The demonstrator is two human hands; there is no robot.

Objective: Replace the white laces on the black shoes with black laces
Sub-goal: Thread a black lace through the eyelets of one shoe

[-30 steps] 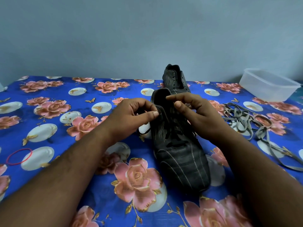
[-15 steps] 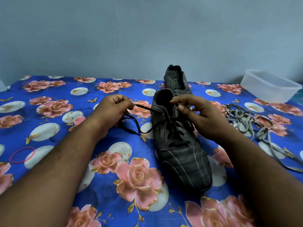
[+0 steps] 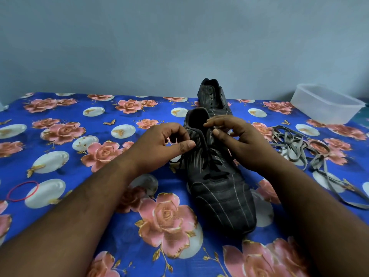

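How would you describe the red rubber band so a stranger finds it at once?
Look at the blue flowered cloth, on its left edge, far from the shoes. The rubber band lies flat there, partly over a white oval. It is the only thin red ring.

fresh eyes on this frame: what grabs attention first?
Both hands meet at the near black shoe mid-table: the left hand and right hand each pinch black lace near the top eyelets. Behind it stands the second shoe, and the pulled-out white laces lie tangled on the floral cloth to the right.
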